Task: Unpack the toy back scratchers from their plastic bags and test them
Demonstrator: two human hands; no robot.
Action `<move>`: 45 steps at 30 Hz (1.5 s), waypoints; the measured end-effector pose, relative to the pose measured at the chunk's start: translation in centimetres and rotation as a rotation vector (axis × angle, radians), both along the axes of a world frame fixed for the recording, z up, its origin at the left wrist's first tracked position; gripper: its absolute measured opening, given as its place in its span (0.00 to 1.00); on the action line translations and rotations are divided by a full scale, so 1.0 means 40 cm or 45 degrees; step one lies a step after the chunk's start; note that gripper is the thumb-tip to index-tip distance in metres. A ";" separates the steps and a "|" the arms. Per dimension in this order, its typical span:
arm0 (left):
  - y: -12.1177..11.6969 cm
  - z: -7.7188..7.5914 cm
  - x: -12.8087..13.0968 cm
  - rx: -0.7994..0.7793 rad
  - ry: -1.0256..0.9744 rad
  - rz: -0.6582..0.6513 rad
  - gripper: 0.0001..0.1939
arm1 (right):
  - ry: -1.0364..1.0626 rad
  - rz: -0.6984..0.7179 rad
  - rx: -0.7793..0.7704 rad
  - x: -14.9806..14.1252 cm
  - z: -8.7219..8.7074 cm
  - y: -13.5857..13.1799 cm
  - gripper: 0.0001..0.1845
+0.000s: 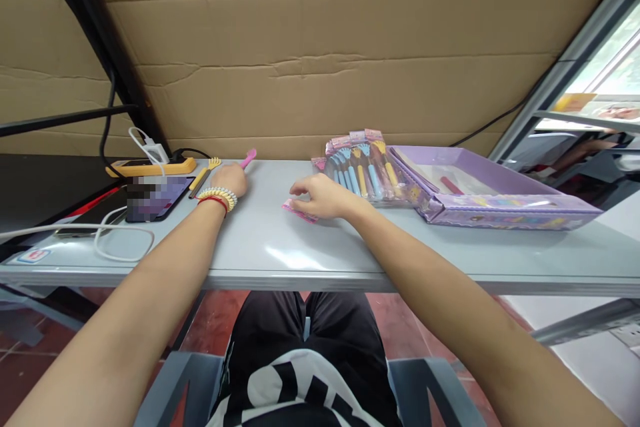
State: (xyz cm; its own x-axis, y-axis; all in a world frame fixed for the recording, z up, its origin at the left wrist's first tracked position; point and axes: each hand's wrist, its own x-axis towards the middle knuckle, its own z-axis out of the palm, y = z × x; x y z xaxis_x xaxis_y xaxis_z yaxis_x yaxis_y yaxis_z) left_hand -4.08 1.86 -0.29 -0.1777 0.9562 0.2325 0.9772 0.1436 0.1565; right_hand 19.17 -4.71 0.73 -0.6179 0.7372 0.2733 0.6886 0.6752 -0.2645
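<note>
My left hand is closed round the handle of a pink toy fork whose end sticks out to the upper right; beaded bracelets circle that wrist. A yellow toy fork lies just left of it. My right hand rests fingers-down on a small pink packet flat on the grey table. Right of that hand lies a stack of packaged toy forks, pink-topped, with blue and yellow handles.
An open purple box stands at the right. At the left are a phone, a yellow power strip with a charger, and a white cable. A cardboard wall runs behind the table.
</note>
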 end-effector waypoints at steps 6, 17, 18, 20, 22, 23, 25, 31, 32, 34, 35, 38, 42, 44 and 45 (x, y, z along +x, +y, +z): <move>-0.046 0.042 0.073 0.334 -0.136 -0.581 0.15 | 0.231 -0.046 0.012 0.009 -0.010 0.012 0.45; -0.094 0.041 0.130 0.410 -0.262 -0.993 0.16 | 0.456 -0.139 0.188 0.025 -0.004 0.028 0.22; -0.096 0.043 0.130 0.395 -0.247 -0.939 0.18 | 0.466 -0.188 0.205 0.027 -0.001 0.030 0.18; -0.100 0.049 0.128 0.354 -0.214 -0.823 0.23 | 0.513 -0.300 0.233 0.036 0.005 0.036 0.13; -0.105 0.056 0.125 0.303 -0.193 -0.741 0.29 | 0.600 -0.417 0.279 0.053 0.012 0.046 0.11; -0.107 0.060 0.122 0.279 -0.182 -0.712 0.32 | 0.657 -0.473 0.312 0.065 0.016 0.052 0.10; -0.108 0.066 0.116 0.242 -0.153 -0.653 0.34 | 0.787 -0.576 0.379 0.091 0.026 0.062 0.10; -0.091 0.061 0.105 0.292 -0.149 -0.644 0.26 | 0.929 -0.701 0.435 0.125 0.040 0.072 0.11; -0.087 0.058 0.106 0.308 -0.157 -0.664 0.23 | 0.902 -0.692 0.409 0.122 0.038 0.071 0.11; -0.081 0.051 0.106 0.308 -0.158 -0.702 0.17 | 0.843 -0.671 0.364 0.113 0.034 0.068 0.10; -0.078 0.048 0.106 0.298 -0.149 -0.714 0.15 | 0.822 -0.664 0.352 0.109 0.032 0.066 0.10; -0.070 0.039 0.102 0.272 -0.135 -0.739 0.16 | 0.813 -0.685 0.348 0.104 0.031 0.064 0.10; -0.067 0.034 0.095 0.279 -0.166 -0.811 0.21 | 0.883 -0.708 0.366 0.109 0.033 0.065 0.12; -0.073 0.037 0.097 0.275 -0.192 -0.830 0.20 | 0.874 -0.675 0.386 0.109 0.031 0.065 0.13; -0.077 0.041 0.099 0.265 -0.198 -0.827 0.20 | 0.852 -0.657 0.401 0.108 0.029 0.065 0.14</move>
